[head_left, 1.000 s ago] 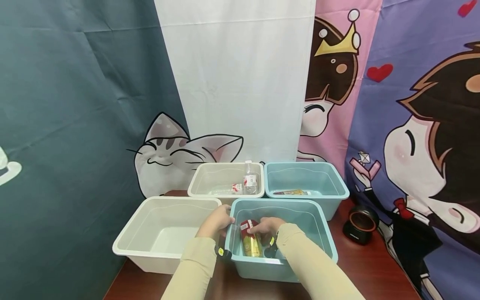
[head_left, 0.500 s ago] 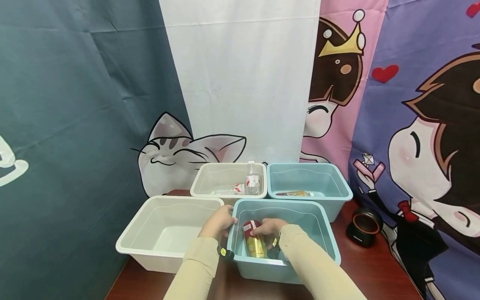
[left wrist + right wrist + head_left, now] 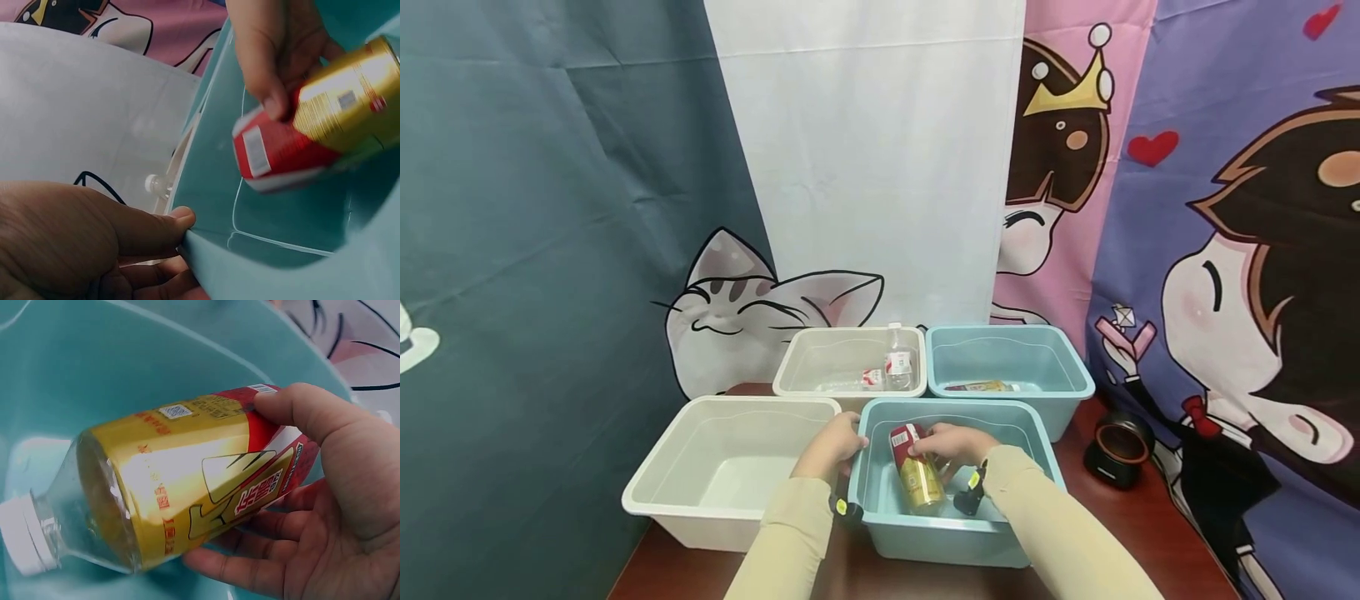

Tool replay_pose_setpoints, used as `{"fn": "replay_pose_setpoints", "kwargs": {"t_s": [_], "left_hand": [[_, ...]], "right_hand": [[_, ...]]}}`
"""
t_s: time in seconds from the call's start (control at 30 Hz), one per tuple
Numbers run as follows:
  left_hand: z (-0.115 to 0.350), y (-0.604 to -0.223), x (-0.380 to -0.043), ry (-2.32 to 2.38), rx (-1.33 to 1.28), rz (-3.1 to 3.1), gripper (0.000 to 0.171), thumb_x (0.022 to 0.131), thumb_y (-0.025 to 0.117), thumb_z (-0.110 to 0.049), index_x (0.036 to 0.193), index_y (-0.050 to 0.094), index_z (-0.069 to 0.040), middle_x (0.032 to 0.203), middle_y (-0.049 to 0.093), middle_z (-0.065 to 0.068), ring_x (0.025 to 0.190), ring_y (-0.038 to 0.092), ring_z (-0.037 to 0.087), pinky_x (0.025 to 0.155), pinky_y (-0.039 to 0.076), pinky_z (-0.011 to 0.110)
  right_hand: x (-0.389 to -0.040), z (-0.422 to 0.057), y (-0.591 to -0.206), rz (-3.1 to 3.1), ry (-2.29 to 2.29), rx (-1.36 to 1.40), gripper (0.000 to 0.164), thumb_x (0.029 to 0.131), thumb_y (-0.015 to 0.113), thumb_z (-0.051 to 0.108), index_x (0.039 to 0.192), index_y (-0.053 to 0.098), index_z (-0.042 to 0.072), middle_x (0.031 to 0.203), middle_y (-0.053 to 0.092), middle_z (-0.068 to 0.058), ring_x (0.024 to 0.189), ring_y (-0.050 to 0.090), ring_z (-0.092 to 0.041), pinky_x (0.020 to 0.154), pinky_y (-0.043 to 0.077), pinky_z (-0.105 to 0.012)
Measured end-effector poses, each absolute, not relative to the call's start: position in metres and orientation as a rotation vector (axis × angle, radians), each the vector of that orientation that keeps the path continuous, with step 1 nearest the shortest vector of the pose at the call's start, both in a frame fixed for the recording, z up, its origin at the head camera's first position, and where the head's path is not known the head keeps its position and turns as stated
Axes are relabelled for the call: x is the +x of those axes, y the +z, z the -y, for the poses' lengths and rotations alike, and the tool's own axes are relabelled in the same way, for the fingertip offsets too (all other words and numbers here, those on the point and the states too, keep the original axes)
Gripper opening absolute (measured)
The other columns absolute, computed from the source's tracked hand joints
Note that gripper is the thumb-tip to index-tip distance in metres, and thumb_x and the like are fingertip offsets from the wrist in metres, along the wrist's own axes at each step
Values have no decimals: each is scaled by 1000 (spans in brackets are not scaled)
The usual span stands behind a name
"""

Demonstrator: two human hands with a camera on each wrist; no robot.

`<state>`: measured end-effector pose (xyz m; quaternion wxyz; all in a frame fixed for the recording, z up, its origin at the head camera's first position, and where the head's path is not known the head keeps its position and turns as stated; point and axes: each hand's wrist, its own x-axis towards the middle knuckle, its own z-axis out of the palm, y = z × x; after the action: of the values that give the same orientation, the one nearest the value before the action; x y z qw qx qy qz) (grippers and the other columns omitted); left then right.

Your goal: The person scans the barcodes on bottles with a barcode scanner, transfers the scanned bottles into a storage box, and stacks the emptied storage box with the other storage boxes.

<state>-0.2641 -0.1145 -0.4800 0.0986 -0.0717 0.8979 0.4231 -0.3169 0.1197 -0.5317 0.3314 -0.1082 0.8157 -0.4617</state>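
My right hand (image 3: pixel 958 443) holds a plastic bottle (image 3: pixel 181 475) with a gold and red label and a white cap. The thumb lies along the red end while the fingers curl beneath. The bottle tilts inside the front blue bin (image 3: pixel 955 543), its capped end toward the near side. My left hand (image 3: pixel 94 237) pinches that bin's left rim, thumb on top and fingers outside, below the edge. In the left wrist view the bottle's red base faces the left hand, and its cap is out of frame.
A white bin (image 3: pixel 730 533) stands left of the blue one. Behind, another white bin (image 3: pixel 805 350) contains clear bottles (image 3: pixel 898 362), and another blue bin (image 3: pixel 1007 337) contains a labelled bottle (image 3: pixel 981 386). A black round device (image 3: pixel 1120 450) sits on the table at right.
My right hand has shifted rightward and slightly up, lifting and turning the bottle so more of its gold label shows. My left hand stays on the rim.
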Motion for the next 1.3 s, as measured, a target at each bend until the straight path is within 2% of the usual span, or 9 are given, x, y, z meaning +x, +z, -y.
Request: {"fn": "replay_pose_setpoints", "kwargs": {"t_s": [0.2,0.33,0.53,0.67,0.77,0.97,1.07,1.3], "left_hand": [[117,-480,-264,1272,-229,-2641,51,94,66,-3,141,49,7,114,64,30,76,70,34,47,59,39],[116,-479,-263,1276,-250,-2637,52,93,66,-2,141,48,8,117,62,32,75,69,35,47,59,38],[114,-478,-261,1281,-235,-2684,50,90,67,0,136,51,10,118,62,33,81,70,39,48,60,40],[111,-477,-259,1200,-179,-2782,47,88,69,0,131,56,9,121,64,29,102,68,45,74,62,52],[109,-476,-257,1141,-167,-2833,46,87,69,0,131,57,6,125,64,26,117,62,45,93,55,58],[104,-477,-255,1080,-171,-2883,45,88,67,-2,131,56,5,126,64,25,118,61,44,97,52,60],[101,-477,-255,1039,-160,-2931,43,90,68,-8,129,57,6,122,65,26,116,62,44,97,52,59],[88,-470,-256,1080,-146,-3070,53,93,69,-24,135,54,6,127,58,30,121,56,46,103,47,59]], "right_hand": [[-323,-131,-529,-2097,-1270,-290,66,90,71,37,136,49,-6,112,66,-16,107,66,-37,75,62,-54],[-322,-137,-524,-2090,-1315,-299,72,90,71,37,143,44,-5,117,65,-16,113,63,-40,78,61,-54],[-318,-146,-511,-2070,-1400,-317,70,92,70,34,143,44,-6,114,67,-15,104,66,-32,79,62,-51],[-316,-148,-503,-2052,-1466,-316,70,92,70,32,144,42,-7,117,66,-16,104,66,-30,81,61,-51],[-315,-150,-498,-2052,-1503,-328,71,93,70,30,146,40,-7,120,65,-17,105,65,-29,83,61,-52],[-312,-154,-492,-2060,-1542,-304,74,93,71,32,148,37,-5,123,63,-16,105,63,-28,85,60,-50],[-311,-157,-491,-2057,-1569,-284,75,93,72,33,149,38,-3,124,63,-16,106,63,-28,85,60,-49],[-309,-164,-488,-2007,-1679,-282,74,94,70,36,149,37,-2,128,61,-18,110,62,-31,89,59,-51]]}}
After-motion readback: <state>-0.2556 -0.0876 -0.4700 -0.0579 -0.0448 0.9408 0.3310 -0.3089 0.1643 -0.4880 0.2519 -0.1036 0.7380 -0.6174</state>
